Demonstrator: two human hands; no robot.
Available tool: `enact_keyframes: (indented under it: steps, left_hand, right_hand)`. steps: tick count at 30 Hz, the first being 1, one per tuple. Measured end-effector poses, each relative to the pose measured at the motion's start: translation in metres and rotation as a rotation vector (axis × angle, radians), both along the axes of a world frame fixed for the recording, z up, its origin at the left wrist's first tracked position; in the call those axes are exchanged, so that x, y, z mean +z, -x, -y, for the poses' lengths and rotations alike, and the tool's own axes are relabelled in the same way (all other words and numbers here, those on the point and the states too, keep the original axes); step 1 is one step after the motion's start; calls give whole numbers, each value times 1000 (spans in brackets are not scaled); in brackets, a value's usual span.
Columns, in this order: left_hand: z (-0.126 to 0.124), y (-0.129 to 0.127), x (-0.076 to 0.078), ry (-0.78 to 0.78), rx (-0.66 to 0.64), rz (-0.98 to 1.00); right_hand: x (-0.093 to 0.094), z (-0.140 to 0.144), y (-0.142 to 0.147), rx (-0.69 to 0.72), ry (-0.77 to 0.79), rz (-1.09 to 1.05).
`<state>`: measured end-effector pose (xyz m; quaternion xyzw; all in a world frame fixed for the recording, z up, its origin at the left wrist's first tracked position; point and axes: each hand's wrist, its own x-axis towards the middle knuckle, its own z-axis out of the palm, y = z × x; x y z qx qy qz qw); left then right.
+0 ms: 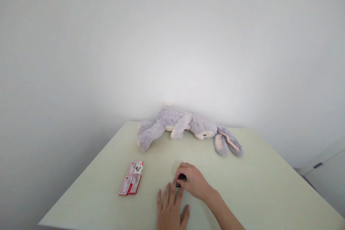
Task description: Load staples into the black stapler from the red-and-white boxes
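Nearest the lens, my left hand (170, 211) lies flat on the pale green table (269, 194), palm down, fingers spread and pointing away from me; it holds nothing. Its fingertips reach almost to the right hand (193, 181), which comes in from the right at a slant and is curled over a small black object (181, 179). Only a sliver of that object shows under the knuckles, so I cannot say what it is or how its long axis runs. The right fingers appear closed round it, pressing it to the table top rather than lifting it.

From that grip, the black object sits directly beneath the right hand and just beyond the left fingertips, so the right hand has it and the left is the next nearest, close enough to touch.

To the left of the grip, well apart, lie red-and-white small boxes (132, 182) in a tight cluster, flat on the table. Beyond the grip, towards the far edge, a grey plush rabbit (185, 125) lies on its side, its ears trailing off to the right.
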<state>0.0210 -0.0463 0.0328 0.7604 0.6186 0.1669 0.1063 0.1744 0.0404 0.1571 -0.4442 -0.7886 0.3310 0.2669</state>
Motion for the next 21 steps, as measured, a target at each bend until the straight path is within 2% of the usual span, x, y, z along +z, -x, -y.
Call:
enact_keyframes:
  steps: [3,5,7,10,13,16,18,21]
  left_hand:
    - [1,0,-2,-67,21,-9]
    - [2,-2,-4,-120,59,-31]
    - [2,-3,-5,-150,85,-47]
    - [2,-1,-3,-122,17,-50]
    - [1,2,0,-94,-64,-56]
    - [0,12,2,-119,-107,-70]
    - [0,28,5,-193,-15,-81]
    - [1,65,13,-316,345,-109]
  right_hand:
    - [7,8,-26,-66,19,-141]
    - [2,15,-53,-144,48,-241]
    - [-13,21,-79,-244,87,-336]
    - [-43,28,-107,-380,161,-449]
    - [-67,31,-121,-463,248,-523]
    - [-78,36,-126,-506,295,-566]
    - [-79,43,-130,-560,278,-571]
    - [-75,62,-135,-759,146,-523]
